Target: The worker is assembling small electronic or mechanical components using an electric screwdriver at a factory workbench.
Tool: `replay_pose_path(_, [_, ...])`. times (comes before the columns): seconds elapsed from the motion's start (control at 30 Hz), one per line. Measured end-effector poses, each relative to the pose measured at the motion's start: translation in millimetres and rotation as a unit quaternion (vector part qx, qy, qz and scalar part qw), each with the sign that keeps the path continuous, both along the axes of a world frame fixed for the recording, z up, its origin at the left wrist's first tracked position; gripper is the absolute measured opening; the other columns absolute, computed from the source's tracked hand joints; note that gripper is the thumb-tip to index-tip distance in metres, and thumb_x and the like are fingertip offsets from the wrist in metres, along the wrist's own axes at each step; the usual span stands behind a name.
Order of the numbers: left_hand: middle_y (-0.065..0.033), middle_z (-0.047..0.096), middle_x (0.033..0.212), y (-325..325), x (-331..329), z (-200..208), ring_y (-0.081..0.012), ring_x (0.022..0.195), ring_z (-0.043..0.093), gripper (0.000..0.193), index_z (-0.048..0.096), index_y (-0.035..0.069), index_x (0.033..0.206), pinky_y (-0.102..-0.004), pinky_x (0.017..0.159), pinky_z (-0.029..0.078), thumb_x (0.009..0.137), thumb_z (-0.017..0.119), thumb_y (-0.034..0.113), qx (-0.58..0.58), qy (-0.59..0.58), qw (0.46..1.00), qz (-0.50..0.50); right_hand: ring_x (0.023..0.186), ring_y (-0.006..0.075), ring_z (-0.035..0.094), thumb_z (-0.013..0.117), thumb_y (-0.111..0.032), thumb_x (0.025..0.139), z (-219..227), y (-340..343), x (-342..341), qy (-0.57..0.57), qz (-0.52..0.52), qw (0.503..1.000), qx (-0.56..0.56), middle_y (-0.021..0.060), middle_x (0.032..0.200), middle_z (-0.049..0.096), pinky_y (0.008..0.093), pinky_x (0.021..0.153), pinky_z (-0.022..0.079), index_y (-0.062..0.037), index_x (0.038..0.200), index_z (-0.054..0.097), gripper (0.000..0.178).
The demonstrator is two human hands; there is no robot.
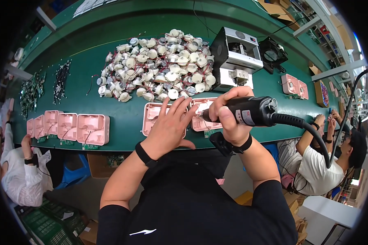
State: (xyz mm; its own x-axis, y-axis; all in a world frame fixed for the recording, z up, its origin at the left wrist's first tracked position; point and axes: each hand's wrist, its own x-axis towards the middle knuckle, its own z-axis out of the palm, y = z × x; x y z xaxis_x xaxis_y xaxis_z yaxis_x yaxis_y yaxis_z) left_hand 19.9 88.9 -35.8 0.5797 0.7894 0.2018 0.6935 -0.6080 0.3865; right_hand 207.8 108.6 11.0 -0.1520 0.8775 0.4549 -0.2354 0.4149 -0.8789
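Black corded driver (249, 111) is clamped in the right hand (230, 120), its tip aimed into the right pink shell (197, 127) on the green bench (124, 122); tip contact can't be confirmed. Left hand (169, 127) is spread over the left pink shell (146, 130), fingers apart, nothing gripped. Wired white parts (171, 61) are heaped behind both shells.

I find no words or numbers legible from my station. I record one pale label (246, 117) on the black corded tool (262, 108), held in the right hand (233, 116) above the worktop (126, 122), toward its near edge; its print is too small to make out. I further record a slanted white emblem (143, 232) on the black shirt (192, 208), on the wearer's side of that edge.
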Motion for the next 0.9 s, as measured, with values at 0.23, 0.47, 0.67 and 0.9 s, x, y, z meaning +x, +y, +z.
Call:
replay_pose_path(0.23, [-0.0137,0.040,0.142,-1.3,1.6,-12.0,-0.0301,0.131,0.038,0.097,0.038,0.007,0.142,-0.0512,0.111,0.028,0.063,0.085,0.037,0.000,0.008,1.000,0.019,0.059,0.0161,0.050,0.064,-0.010,0.087,-8.9,2.9,-5.8,-0.023,-0.003,1.000,-0.011,0.0103,0.072,0.053,0.0312,0.059,0.047,-0.0041,0.108,0.038,0.034])
replay_pose_path(0.47, [-0.0120,0.041,0.140,4.5,13.8,-21.3,-0.0302,0.129,0.038,0.091,0.041,0.006,0.140,-0.0504,0.110,0.027,0.066,0.082,0.040,0.020,0.003,0.999,0.045,0.058,0.0157,0.050,0.062,-0.007,0.086,-12.1,5.1,-12.2,-0.026,0.000,1.000,0.000,0.0110,0.073,0.053,0.0311,0.059,0.048,-0.0036,0.107,0.037,0.033])
replay_pose_path(0.67, [-0.0118,0.043,0.139,4.2,15.8,-23.8,-0.0314,0.127,0.039,0.088,0.042,0.004,0.138,-0.0501,0.109,0.028,0.068,0.081,0.042,0.058,0.008,0.997,0.054,0.059,0.0153,0.050,0.062,-0.006,0.086,-13.3,3.7,-14.3,-0.025,0.012,0.999,-0.020,0.0112,0.073,0.054,0.0307,0.057,0.047,-0.0046,0.106,0.037,0.032])
replay_pose_path(0.9, [-0.0127,0.044,0.138,-8.4,31.3,-18.3,-0.0331,0.126,0.040,0.089,0.043,0.002,0.137,-0.0501,0.108,0.028,0.068,0.080,0.043,0.036,0.015,0.998,0.054,0.058,0.0157,0.049,0.065,-0.018,0.088,14.0,-14.7,15.9,0.041,0.006,0.999,0.012,0.0080,0.073,0.051,0.0307,0.055,0.046,-0.0070,0.107,0.038,0.035])
